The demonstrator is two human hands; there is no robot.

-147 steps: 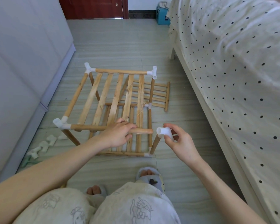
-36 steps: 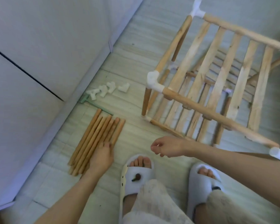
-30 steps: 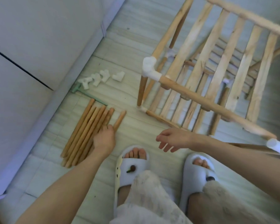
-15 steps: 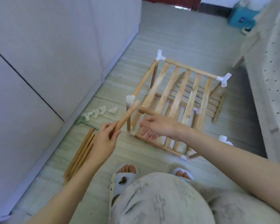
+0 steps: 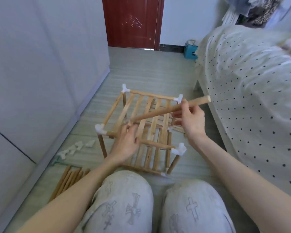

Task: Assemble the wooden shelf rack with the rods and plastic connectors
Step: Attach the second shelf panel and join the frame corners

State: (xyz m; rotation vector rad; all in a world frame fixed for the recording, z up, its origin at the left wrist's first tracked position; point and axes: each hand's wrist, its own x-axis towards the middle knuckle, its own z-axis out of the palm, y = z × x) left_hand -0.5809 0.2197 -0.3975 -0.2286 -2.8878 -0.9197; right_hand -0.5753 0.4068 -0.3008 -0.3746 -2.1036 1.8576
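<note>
The half-built wooden shelf rack (image 5: 141, 130) stands on the floor (image 5: 141, 73) in front of the person's knees, two slatted tiers joined by round rods and white plastic corner connectors (image 5: 100, 128). Both hands hold one loose rod (image 5: 171, 109) slantwise above the top tier: the right hand (image 5: 191, 121) curls round it past the middle, and the left hand (image 5: 127, 142) pinches its lower end. A bundle of spare rods (image 5: 69, 180) lies on the floor to the left, with a small heap of spare white connectors (image 5: 74, 147) just beyond it beside the pale cabinet wall (image 5: 40, 73). The floor is grey-green, wood-grained plank. A bed (image 5: 250, 98) with a cream, dark-dotted cover fills the right side; a dark red door (image 5: 133, 22) closes the far end.
</note>
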